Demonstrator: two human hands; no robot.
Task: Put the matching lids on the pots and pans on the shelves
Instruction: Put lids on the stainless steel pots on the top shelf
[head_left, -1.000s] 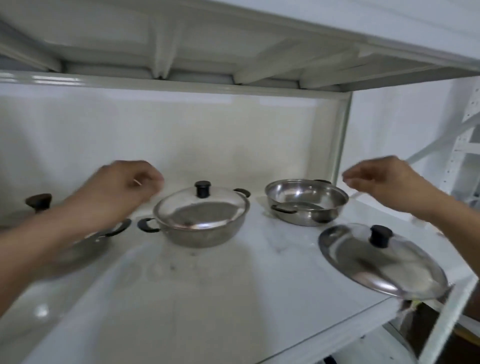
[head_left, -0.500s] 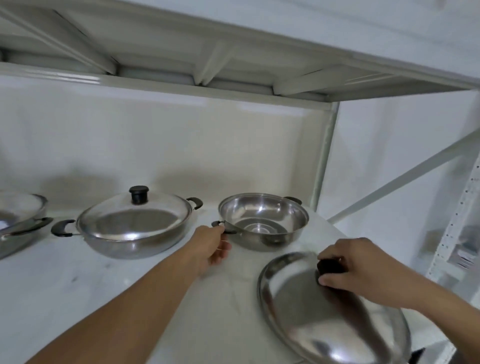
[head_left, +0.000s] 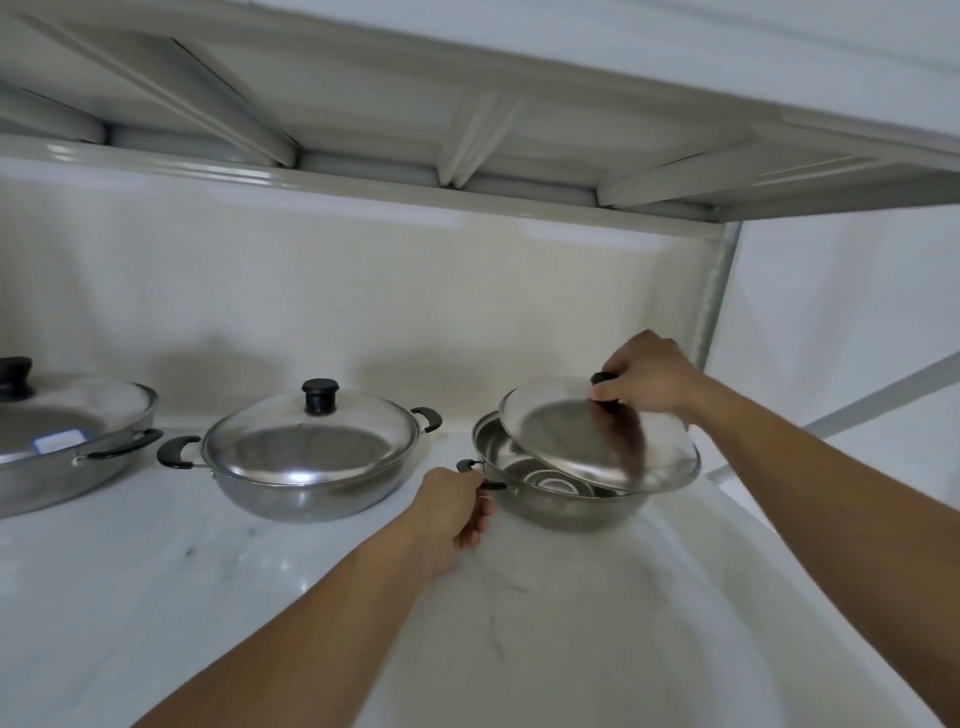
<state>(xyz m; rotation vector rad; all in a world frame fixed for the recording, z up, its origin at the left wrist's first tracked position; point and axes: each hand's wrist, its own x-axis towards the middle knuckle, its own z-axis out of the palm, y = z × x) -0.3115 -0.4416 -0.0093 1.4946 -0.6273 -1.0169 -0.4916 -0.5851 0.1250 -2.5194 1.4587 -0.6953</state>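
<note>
A steel pot (head_left: 561, 501) stands at the right of the white shelf (head_left: 260, 571). My left hand (head_left: 457, 506) grips its black near handle. My right hand (head_left: 644, 374) holds the black knob of a steel lid (head_left: 582, 441). The lid hangs tilted over the pot, its near right edge low on the rim and its far left edge raised, so part of the pot's inside shows. In the middle sits a second pot (head_left: 306, 467) with its lid on. A third lidded pan (head_left: 62, 441) is at the left edge, partly cut off.
The shelf above (head_left: 467, 130) hangs low over the pots. A grey upright post (head_left: 717, 296) stands just behind the right pot, with a diagonal brace (head_left: 857, 400) to its right. The back wall is close behind the pots.
My right hand lifted the lid off the shelf front and carried it back over the right pot. My left hand kept its hold on the pot's handle.
</note>
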